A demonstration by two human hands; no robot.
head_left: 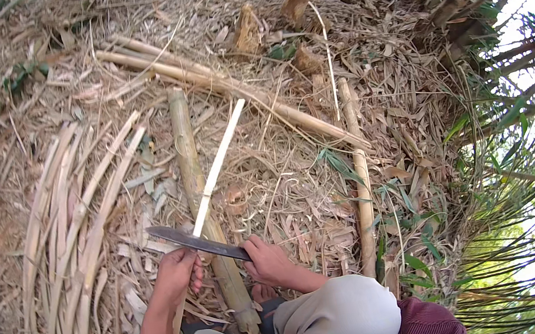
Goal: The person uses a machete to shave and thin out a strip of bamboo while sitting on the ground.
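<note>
My right hand [268, 260] is closed round the handle end of a long, dark, curved knife [200, 242]. Its blade reaches left across a pale bamboo strip [219, 165], with the tip beyond my left hand. Closed fingers of my left hand [177, 273] grip the strip just below the blade. From there the strip slants up and away to the right, its freshly scraped face light; a lower length shows by my left wrist. Beneath the strip and knife lies a thick bamboo pole [187, 145], running from between my feet straight ahead.
Many split bamboo strips [60, 249] lie in a heap on the left. Long bamboo poles [234, 88] cross the ground ahead, and another pole [360, 187] lies to the right. Cut stumps [247, 30] stand at the back. Shavings and dry leaves cover the ground; bamboo branches [521, 176] edge the right.
</note>
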